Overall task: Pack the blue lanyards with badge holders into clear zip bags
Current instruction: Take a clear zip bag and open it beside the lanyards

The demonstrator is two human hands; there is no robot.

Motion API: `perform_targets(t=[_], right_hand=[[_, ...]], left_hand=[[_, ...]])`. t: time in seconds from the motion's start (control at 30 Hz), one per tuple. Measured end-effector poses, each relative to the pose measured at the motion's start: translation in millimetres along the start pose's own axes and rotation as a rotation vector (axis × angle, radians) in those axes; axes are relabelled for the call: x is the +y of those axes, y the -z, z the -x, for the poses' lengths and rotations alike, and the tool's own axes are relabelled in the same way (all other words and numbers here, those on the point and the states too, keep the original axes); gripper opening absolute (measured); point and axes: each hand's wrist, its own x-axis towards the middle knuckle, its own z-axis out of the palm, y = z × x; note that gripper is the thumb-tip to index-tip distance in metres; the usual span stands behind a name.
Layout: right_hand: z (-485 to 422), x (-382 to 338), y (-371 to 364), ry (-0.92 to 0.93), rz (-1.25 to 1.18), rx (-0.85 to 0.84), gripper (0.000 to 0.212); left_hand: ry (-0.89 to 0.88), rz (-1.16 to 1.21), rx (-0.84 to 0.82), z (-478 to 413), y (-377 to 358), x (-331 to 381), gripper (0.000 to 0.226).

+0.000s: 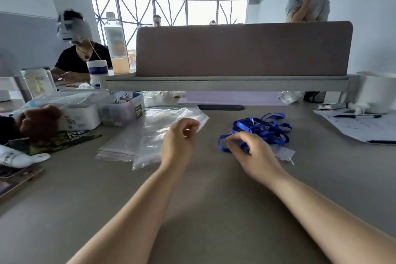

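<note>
My left hand [180, 141] reached out at about eleven o'clock, its fingers curled, thumb and forefinger pinching the far corner of the topmost of the flat clear plastic zip bags [150, 135]. That corner stood a little off the rest of the loose stack, which lay spread on the smooth grey-beige counter [203, 210] at ten o'clock. My right hand [250, 150] sat at one o'clock, knuckles up, fingers curled narrowly round a loop of the tangled blue ribbon lanyards [263, 128]. The rest of that heap lay on the counter just beyond my fingers. A clear plastic badge holder [285, 154] poked out from under the tangle at its three o'clock edge, touching the ribbon. The two hands were near each other but apart, with bare counter between them. At twelve o'clock, behind the bags and lanyards, stood a long mauve fabric divider panel [244, 49] on a pale rail. At nine o'clock a white rectangular plastic box [81, 115] sat beside a clear plastic tub of small clips [122, 109], both just beyond the stack of bags. At two o'clock a white sheet of paper [364, 126] lay with dark pens on it, and a white mug [377, 92] stood behind it. A seated person in a black shirt [81, 58] was at ten o'clock, far off, and a standing person in a grey shirt [308, 8] was past the divider at one o'clock.
</note>
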Motion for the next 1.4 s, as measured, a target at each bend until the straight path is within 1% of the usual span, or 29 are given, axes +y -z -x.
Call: perform_targets(t=[0.1, 0.2, 0.27, 0.37, 0.53, 0.67, 0.73, 0.83, 0.9, 1.0, 1.27, 1.4], right_hand=[[-1.5, 1.1, 0.9, -0.049, -0.137, -0.020, 0.010], [-1.1, 5.9, 2.5, -0.096, -0.188, -0.037, 0.017], [-1.1, 7.1, 1.7, -0.111, -0.203, -0.049, 0.023], [-1.5, 7.5, -1.0, -0.119, -0.201, -0.044, 0.025], [-0.8, 8.4, -2.7, -0.170, -0.191, -0.021, 0.016], [0.3, 11.1, -1.1, -0.170, -0.149, -0.017, 0.008], [0.3, 13.1, 0.6, -0.198, -0.140, 0.009, 0.008], [-0.6, 16.2, 3.9, -0.242, -0.145, 0.090, 0.010], [-1.6, 16.0, 4.4, -0.274, -0.170, 0.117, 0.010], [-1.3, 13.3, 2.5, -0.295, -0.189, 0.090, 0.010], [-1.1, 8.9, -1.0, -0.304, -0.173, -0.009, 0.013], [-0.6, 6.8, 0.5, -0.292, -0.195, -0.011, 0.012]], left_hand=[[-0.051, 0.083, -0.131, 13.0, -21.3, 3.6, 0.018], [-0.084, 0.134, -0.220, 19.4, -26.5, 5.2, 0.014], [-0.115, 0.146, -0.254, 21.7, -26.0, 5.9, 0.017], [-0.142, 0.141, -0.285, 24.6, -25.9, 6.8, 0.020], [-0.134, 0.185, -0.334, 29.4, -22.6, 10.3, 0.020], [-0.125, 0.125, -0.352, 29.6, -20.8, 10.0, 0.019], [-0.116, -0.005, -0.358, 28.1, -18.4, 6.9, 0.018], [-0.138, -0.261, -0.395, 27.0, -9.4, 4.6, 0.007], [-0.166, -0.353, -0.412, 27.1, -6.7, 4.4, 0.008], [-0.189, -0.367, -0.407, 28.0, -11.5, 6.0, 0.010], [-0.226, -0.287, -0.312, 30.0, -20.3, 8.4, 0.009], [-0.231, -0.260, -0.347, 30.3, -19.5, 7.6, 0.015]])
